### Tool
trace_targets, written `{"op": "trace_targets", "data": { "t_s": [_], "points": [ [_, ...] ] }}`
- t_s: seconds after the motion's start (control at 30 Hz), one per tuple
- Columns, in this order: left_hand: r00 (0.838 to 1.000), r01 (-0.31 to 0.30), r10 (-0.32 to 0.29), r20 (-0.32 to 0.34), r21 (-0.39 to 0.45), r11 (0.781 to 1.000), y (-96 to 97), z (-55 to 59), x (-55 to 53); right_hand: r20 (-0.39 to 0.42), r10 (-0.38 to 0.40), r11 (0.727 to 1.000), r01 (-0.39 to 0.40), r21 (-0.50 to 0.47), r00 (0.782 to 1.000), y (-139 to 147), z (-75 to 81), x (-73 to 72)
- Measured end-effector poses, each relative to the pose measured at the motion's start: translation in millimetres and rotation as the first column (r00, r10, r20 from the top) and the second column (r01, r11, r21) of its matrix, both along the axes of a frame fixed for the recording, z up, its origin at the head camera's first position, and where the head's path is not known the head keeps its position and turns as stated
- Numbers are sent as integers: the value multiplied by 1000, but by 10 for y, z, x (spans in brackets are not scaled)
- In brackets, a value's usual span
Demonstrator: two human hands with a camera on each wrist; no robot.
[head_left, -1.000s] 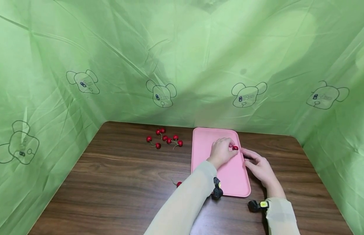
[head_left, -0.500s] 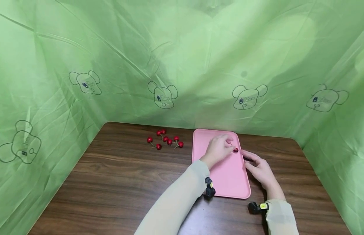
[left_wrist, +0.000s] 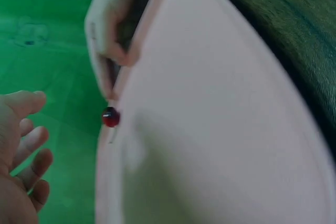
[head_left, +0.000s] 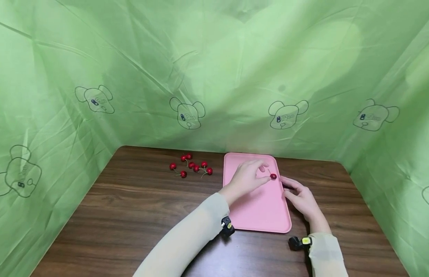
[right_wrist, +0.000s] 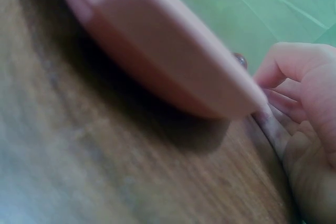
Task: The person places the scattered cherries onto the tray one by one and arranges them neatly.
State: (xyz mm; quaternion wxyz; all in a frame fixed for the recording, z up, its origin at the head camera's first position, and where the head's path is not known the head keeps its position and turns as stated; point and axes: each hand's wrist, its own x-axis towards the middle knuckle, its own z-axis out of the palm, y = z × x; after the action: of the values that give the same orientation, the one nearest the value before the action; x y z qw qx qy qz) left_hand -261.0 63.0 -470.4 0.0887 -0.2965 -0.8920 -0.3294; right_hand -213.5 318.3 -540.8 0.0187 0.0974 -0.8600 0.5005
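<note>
A single red cherry with a thin stem lies on the pink tray, close to its right rim. My left hand is over the tray just left of the cherry, fingers loosely bent and thumb apart from them. Nothing is held in it; the left wrist view shows a gap between these fingers and the cherry. Outside the tray's right side, my right hand touches the rim with thumb and fingertips. From the right wrist, the hand appears at the tray's edge, with the cherry partly hidden behind that edge.
Several red cherries with stems lie in a loose group on the brown wooden table, left of the tray. Green fabric walls with printed bear faces stand around the table's back and sides.
My left hand has let go of the cherry and drawn back to the left. The cherry stays near the tray's right rim, its stem now showing. My right hand keeps its place at the rim.
</note>
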Motion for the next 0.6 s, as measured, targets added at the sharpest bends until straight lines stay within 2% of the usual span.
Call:
{"op": "trace_targets", "data": {
  "t_s": [0.2,0.33,0.43,0.6],
  "points": [
    [999,15,-14,44,-12,1000,-300,136,48,8,-18,1000,18,-2,1000,-28,1,6],
    [998,-38,37,58,14,999,-583,188,66,12,-18,1000,18,-1,1000,-27,0,17],
    [993,-107,105,51,40,993,-800,166,77,13,-21,1000,21,4,1000,-21,-1,25],
    [980,-198,198,12,96,975,-1138,46,83,19,-26,1000,26,-4,999,-33,-2,21]
  ]
}}
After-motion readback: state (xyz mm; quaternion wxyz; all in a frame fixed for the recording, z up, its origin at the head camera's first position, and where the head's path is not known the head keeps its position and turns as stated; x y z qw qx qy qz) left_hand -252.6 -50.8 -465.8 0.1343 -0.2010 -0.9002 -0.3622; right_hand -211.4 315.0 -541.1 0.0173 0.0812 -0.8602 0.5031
